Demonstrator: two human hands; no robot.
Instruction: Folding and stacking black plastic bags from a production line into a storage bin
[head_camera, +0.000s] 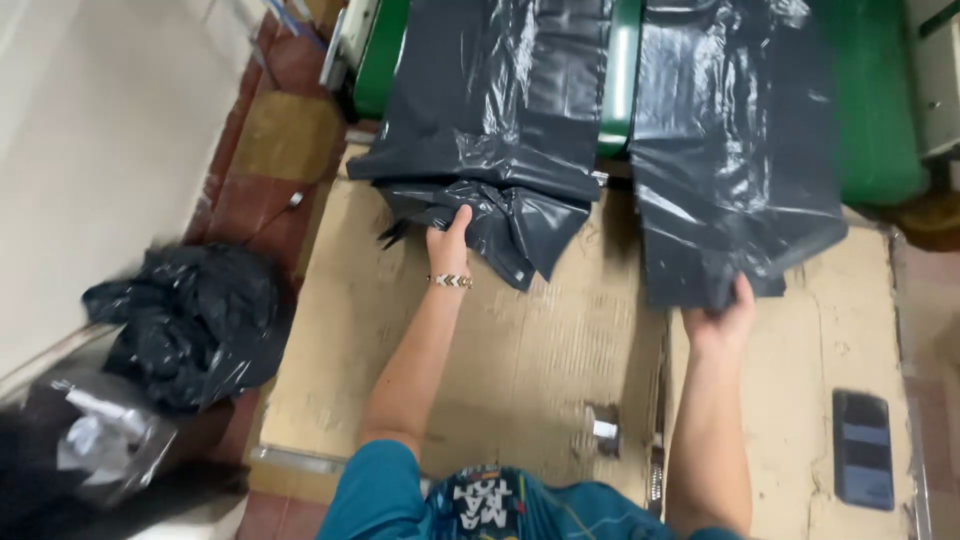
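Plastic sheets fill the far side of your head view, two of them, dark grey and shiny, hanging down from a green machine onto the cardboard-covered worktop. Your left hand is on the left sheet, right at its near end where the plastic is bunched and folded into a soft heap. Its fingers are curled and pinching a fold there. Your right hand is at the near edge of the right sheet. Its fingers go under the edge and the thumb sits on top, so it is gripping the plastic too. Both sheets lie straight ahead of your hands, and their long way runs from the machine toward you. Each hand is closest to its own sheet, and the two sheets are apart, with a green roller between them. The plastic looks thin, slippery and crinkly, with bright shine marks. The cardboard is flat, brown and rough. A dark phone lies flat on the worktop to your right, well apart from your right hand. On the floor to your left sits a crumpled black bag pile.
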